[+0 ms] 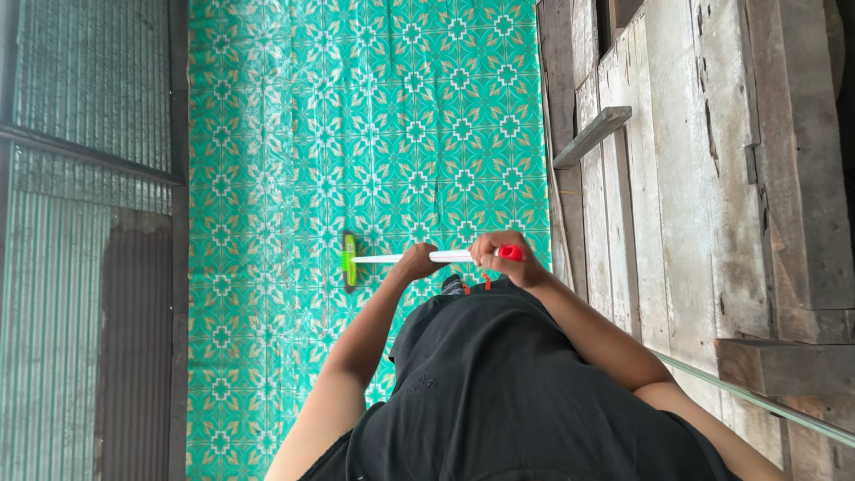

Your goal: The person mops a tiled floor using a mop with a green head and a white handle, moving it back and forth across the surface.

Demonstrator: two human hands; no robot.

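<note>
A broom with a white handle (383,258), a green brush head (348,261) and a red end cap (510,253) lies across a green patterned floor covering (401,116). My left hand (417,262) grips the handle at its middle. My right hand (499,254) is wrapped around the handle's end, next to the red cap. The brush head rests on the floor covering. My black shirt (499,392) fills the lower middle of the view.
A weathered wooden plank wall (704,178) with a jutting wooden batten (592,135) runs along the right. Corrugated metal sheeting (89,223) with a dark frame lines the left side. A thin pale rod (757,403) crosses the lower right.
</note>
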